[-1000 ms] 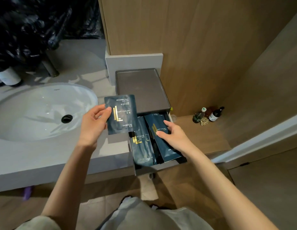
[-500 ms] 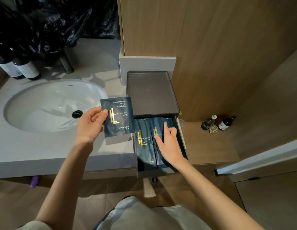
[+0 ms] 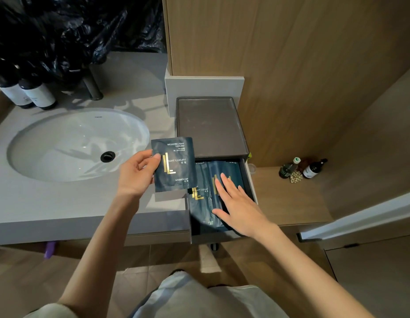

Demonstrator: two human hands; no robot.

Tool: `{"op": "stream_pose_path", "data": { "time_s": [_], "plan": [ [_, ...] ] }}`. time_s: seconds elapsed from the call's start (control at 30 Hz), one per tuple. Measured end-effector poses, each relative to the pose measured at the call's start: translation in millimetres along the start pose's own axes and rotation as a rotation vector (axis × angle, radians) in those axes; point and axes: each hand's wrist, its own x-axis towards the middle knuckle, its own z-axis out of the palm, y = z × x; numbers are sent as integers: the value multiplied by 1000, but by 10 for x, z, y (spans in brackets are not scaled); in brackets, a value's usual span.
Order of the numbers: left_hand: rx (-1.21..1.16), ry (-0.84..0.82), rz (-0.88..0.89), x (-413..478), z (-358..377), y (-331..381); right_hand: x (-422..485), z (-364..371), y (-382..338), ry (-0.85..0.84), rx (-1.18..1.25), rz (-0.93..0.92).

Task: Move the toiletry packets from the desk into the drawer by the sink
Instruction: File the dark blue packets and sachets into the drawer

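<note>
shower cap packet (image 3: 173, 165) pinched by left hand (image 3: 133, 174), right hand (image 3: 238, 208) flat on drawer packets (image 3: 199, 211).

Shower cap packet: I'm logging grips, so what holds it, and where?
The left hand pinches the shower cap packet by its left edge; the right hand holds nothing.

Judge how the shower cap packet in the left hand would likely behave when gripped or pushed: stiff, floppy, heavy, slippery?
Probably light: the left hand pinches the shower cap packet by one edge. Likely thin and bendable, not rigid: its face shows creases, though it juts out flat. Possibly slick: the film-like surface has a sheen.
</note>
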Motion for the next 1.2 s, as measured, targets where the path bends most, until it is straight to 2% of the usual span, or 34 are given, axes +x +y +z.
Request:
{"op": "stream_pose_path", "data": {
  "time_s": [0.2,0.3,0.37,0.43,0.53,0.6,0.73,0.87,1.1,1.2],
  "plan": [
    [16,-54,5,-55,162,-11,43,-8,19,-29,22,14],
    [54,-82,5,-91,236,-20,-6,-98,14,-35,110,41],
    [70,-100,-1,-121,294,-31,-59,-183,34,54,159,27],
    [101,-133,-20,-148,353,-55,-133,-259,81,221,194,32],
    [163,-233,-32,-213,478,-133,-267,-323,198,460,276,155],
    [235,-279,-15,-259,588,-214,-346,-338,277,529,376,261],
    [367,-350,19,-309,814,-399,-442,-294,349,429,607,388],
    [454,-408,-54,-319,994,-500,-430,-205,392,387,732,434],
    [503,-458,-141,-283,1074,-565,-445,-179,412,353,797,443],
    [534,-441,-90,-337,1097,-546,-451,-185,418,358,776,427]
  ]
}}
